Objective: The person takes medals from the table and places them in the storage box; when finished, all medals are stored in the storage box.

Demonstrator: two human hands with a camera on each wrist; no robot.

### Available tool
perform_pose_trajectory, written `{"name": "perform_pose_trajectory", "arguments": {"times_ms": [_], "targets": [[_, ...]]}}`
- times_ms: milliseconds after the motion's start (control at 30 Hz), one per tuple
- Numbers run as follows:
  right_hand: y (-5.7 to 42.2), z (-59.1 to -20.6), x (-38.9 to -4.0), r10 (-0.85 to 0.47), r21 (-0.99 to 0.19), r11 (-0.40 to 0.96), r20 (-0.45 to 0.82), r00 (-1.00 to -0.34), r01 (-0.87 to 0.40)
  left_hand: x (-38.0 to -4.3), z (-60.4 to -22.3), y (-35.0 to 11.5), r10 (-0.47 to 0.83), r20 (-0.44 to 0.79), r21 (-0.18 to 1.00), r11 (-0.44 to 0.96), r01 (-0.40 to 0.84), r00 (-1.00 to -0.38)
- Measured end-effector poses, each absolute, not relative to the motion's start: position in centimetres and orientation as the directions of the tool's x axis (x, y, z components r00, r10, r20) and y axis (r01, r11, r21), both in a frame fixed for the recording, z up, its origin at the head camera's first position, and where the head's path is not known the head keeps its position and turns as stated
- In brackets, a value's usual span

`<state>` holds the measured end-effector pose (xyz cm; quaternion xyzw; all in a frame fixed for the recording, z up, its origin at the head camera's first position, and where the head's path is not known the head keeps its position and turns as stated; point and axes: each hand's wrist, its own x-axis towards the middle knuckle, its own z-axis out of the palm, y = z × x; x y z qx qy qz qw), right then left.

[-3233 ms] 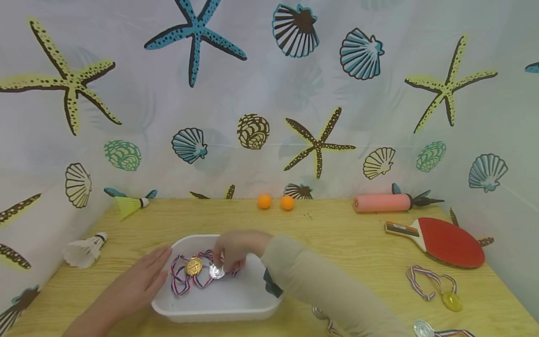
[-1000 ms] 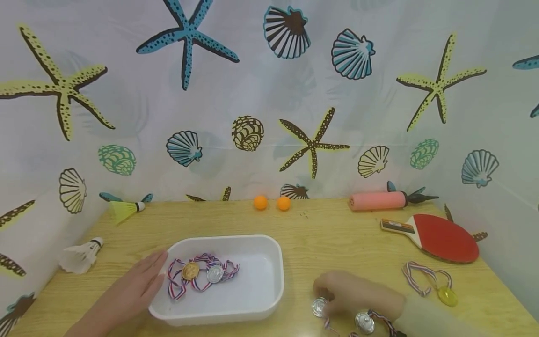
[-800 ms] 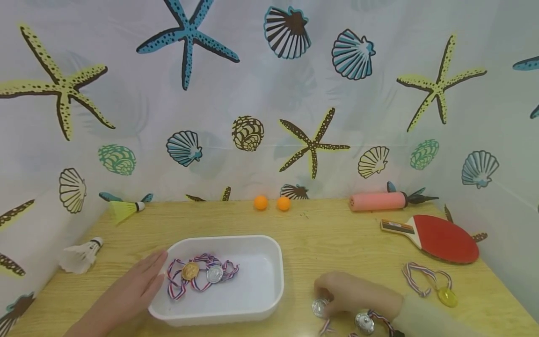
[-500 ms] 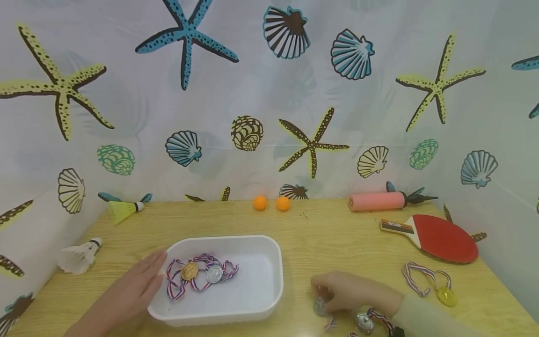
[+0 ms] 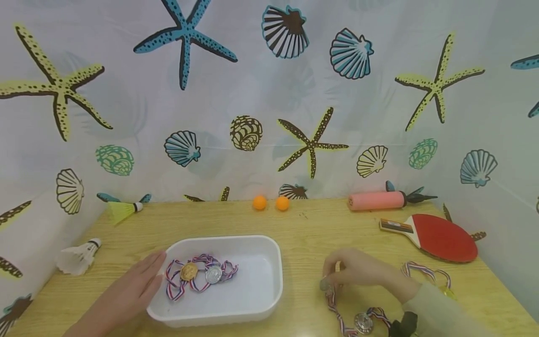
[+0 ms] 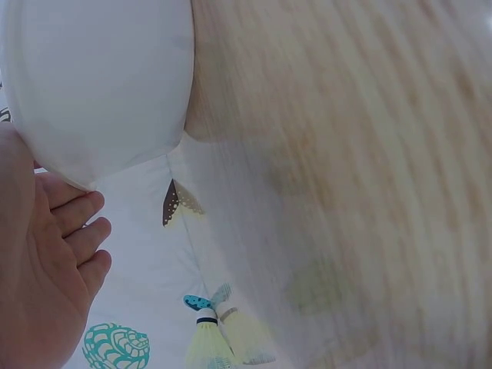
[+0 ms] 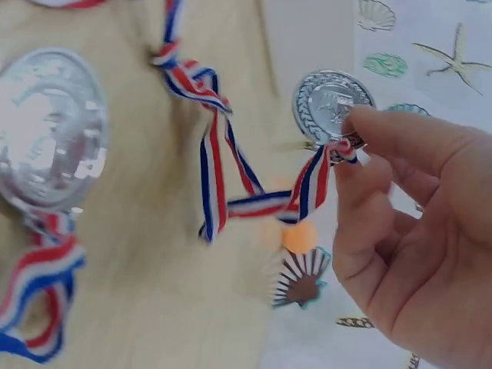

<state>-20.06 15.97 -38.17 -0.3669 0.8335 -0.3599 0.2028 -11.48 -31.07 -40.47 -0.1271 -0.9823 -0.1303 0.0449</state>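
My right hand pinches a silver medal by its edge between thumb and fingers, above the wooden table. Its red, white and blue ribbon trails down to the tabletop. A second silver medal with its own ribbon lies just below that hand, near the wrist. My left hand rests with extended fingers against the left side of a white plastic tub. Inside the tub, a gold medal and a silver medal lie among tangled ribbons on the left.
Behind my right forearm lies a part-hidden yellow-gold medal. A red table tennis paddle and a pink hand pump sit at right. Two orange balls stand at the back. Yellow and white shuttlecocks lie at left.
Earlier my right hand was in the tub, then moved right to a silver medal on the table. It now lifts that medal, ribbon trailing. My left hand has stayed at the tub.
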Motion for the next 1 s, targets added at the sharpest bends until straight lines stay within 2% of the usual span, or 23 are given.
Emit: {"name": "perform_pose_trajectory", "arguments": {"times_ms": [267, 467, 667, 1000], "targets": [[16.8, -35.3, -20.9, -0.639, -0.864, 0.423, -0.071, -0.766, -0.273, -11.5, -40.3, -31.1, 0.227, 0.087, 0.26, 0.935, 0.242, -0.97], [17.3, -32.9, -21.1, -0.584, -0.895, 0.386, -0.049, -0.81, -0.223, -11.5, -40.3, -31.0, 0.224, 0.082, 0.263, 0.935, 0.238, -0.971], [17.5, -31.6, -21.3, -0.59, -0.939, 0.3, -0.043, -0.807, -0.169, -11.5, -40.3, -31.1, 0.219, 0.077, 0.264, 0.936, 0.231, -0.973], [17.1, -31.8, -21.5, -0.623, -0.966, 0.168, 0.052, -0.781, -0.198, -11.4, -40.3, -31.1, 0.225, 0.096, 0.262, 0.934, 0.243, -0.97]]}}
